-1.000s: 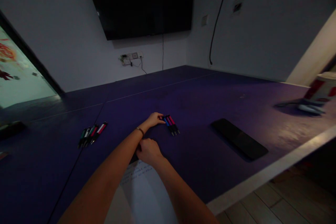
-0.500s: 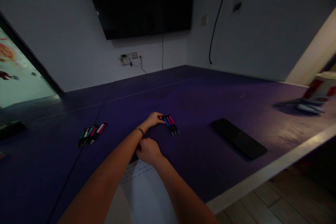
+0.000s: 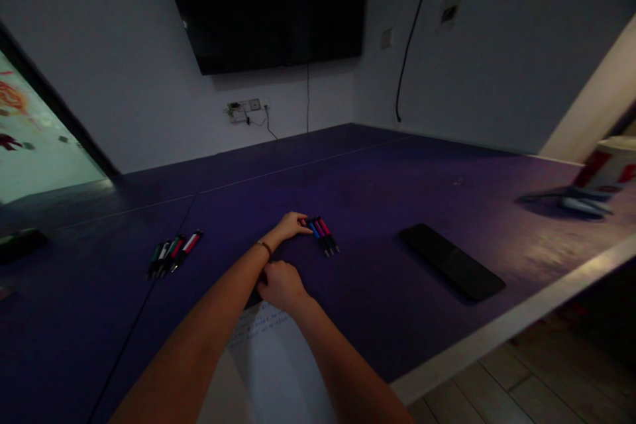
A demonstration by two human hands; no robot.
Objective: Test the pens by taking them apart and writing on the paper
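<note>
My left hand (image 3: 292, 225) reaches forward over the table, a dark band on its wrist. Its thumb and fingertips close on the upper end of a pen beside a small row of pens (image 3: 325, 236), blue and pink ones among them, lying side by side with tips toward me. My right hand (image 3: 282, 285) is curled closed just below the left wrist, over the dark top edge of a sheet of handwritten paper (image 3: 273, 364). Whatever its fingers hold is hidden. Farther left lies a second group of several pens (image 3: 173, 255), green, white and red with black grips.
A black phone (image 3: 452, 262) lies right of the pens on the purple table (image 3: 368, 318). At the far right stands a red and white tub (image 3: 606, 169) with a cable beside it. A dark object (image 3: 22, 245) sits at the left edge. A large screen (image 3: 278, 6) hangs behind.
</note>
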